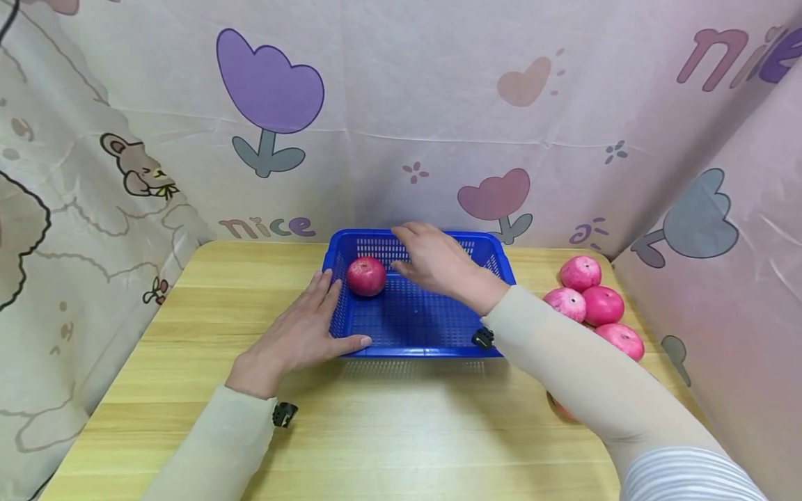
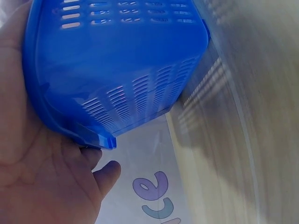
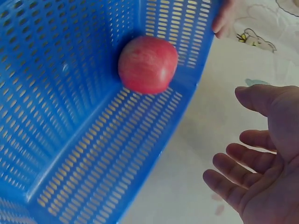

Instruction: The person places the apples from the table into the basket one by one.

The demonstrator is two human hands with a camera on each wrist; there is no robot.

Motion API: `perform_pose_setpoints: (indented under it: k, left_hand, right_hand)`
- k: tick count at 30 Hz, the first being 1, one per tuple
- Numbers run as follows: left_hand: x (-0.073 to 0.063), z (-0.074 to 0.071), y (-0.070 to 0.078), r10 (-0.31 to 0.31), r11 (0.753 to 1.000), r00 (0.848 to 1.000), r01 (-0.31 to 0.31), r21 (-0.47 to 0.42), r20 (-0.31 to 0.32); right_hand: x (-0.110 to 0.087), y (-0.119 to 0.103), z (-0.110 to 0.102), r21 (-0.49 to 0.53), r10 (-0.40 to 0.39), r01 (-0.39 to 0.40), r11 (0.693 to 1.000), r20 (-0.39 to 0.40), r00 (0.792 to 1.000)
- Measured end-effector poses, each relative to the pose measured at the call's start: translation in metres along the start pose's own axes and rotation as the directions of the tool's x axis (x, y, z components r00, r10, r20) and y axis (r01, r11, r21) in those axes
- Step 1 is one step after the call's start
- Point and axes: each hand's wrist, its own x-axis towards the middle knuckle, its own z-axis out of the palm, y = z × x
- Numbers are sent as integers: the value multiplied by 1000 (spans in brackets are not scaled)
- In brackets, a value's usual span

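Observation:
A blue plastic basket point(image 1: 416, 313) with slotted walls stands on the wooden table. Inside it, in the back left part, lies one red apple point(image 1: 366, 276), also seen against the basket wall in the right wrist view. My left hand point(image 1: 297, 337) rests on the basket's left rim with fingers straight, its thumb on the front rim at the corner. From the left wrist view, the palm lies along the rim point(image 2: 35, 88). Over the back of the basket my right hand point(image 1: 435, 261) hovers with fingers loosely spread and nothing in it, to the right of the apple.
Several pink-red apples point(image 1: 603, 305) sit in a group on the table's right side, partly hidden behind my right forearm. A printed cloth point(image 1: 388, 139) hangs around the back and sides of the table point(image 1: 401, 431). Both wrists carry small black devices.

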Motion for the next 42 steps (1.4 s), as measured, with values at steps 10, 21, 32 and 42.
perform_pose_setpoints:
  k: [10, 21, 32, 42]
  left_hand:
    - [0, -1, 2, -13, 1000, 1000, 13, -2, -1]
    - [-1, 1, 1, -14, 1000, 1000, 14, -10, -7]
    - [0, 2, 2, -10, 1000, 1000, 10, -17, -5]
    - [-1, 1, 2, -24, 999, 1000, 24, -26, 6]
  right_hand:
    - [-34, 40, -10, 7, 71, -70, 998, -58, 996]
    - [-63, 90, -13, 38, 154, -152, 988, -53, 987]
    - [-90, 143, -26, 37, 296, -295, 955, -39, 954]
    - [-105, 190, -26, 62, 418, -417, 907, -8, 909]
